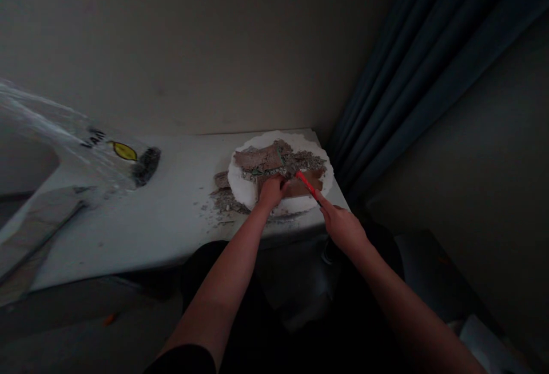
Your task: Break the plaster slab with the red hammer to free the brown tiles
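Observation:
My right hand (343,226) is wrapped around the dark grip of a red-handled hammer (307,184). Its head end points up and left into grey rubble and is hard to make out. Close by on the left, my left hand (271,191) rests at a flat brown slab (295,187), fingers curled together; what they pinch is hidden. The slab lies on a round white scallop-edged board (242,189). Behind it, a rough brownish slab (259,158) sits among broken grey rubble (306,161) on the same board.
The board stands on the right end of a white table (141,231). Crumbs and rubble (229,199) spill off the board's left side. A clear plastic bag (109,148) with dark contents lies farther left. A wall stands behind; a blue-grey curtain (412,88) hangs at right.

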The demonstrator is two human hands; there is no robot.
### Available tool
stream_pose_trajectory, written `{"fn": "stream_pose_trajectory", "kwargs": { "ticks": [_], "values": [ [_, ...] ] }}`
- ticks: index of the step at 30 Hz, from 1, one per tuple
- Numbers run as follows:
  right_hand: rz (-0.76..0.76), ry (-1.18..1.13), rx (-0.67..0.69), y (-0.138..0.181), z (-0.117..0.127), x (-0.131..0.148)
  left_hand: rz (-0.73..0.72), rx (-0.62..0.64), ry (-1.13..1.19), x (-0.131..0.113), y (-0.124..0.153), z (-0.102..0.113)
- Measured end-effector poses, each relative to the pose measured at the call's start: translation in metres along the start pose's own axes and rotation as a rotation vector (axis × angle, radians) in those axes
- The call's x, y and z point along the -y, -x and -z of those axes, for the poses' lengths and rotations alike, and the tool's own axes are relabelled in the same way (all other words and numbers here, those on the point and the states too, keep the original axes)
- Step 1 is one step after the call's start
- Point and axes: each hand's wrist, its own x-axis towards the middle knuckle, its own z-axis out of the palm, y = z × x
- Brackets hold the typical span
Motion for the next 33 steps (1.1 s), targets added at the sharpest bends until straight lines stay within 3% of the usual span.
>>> {"fn": "stream_pose_trajectory", "kwargs": {
  "ticks": [5,11,15,23,29,33],
  "values": [
    [-0.037,-0.035,-0.068,0.004,0.004,-0.001,-0.021,-0.007,0.034,0.000,0.001,0.000],
    [-0.010,0.001,-0.006,-0.002,-0.004,0.000,0.036,-0.043,0.145,0.007,-0.003,0.004],
    [-0.007,-0.001,-0.048,-0.003,0.001,-0.004,0.009,0.005,0.189,0.008,-0.001,0.009],
    [0.002,0.045,0.035,-0.002,-0.004,0.001,-0.048,0.025,-0.094,-0.003,0.009,0.023],
    [0.017,0.070,-0.020,0.002,-0.001,0.006,-0.029,0.045,-0.112,-0.004,0.009,0.025],
    [0.029,0.077,0.054,0.000,-0.010,0.004,-0.019,0.043,-0.132,-0.001,0.010,0.024]
  ]
}}
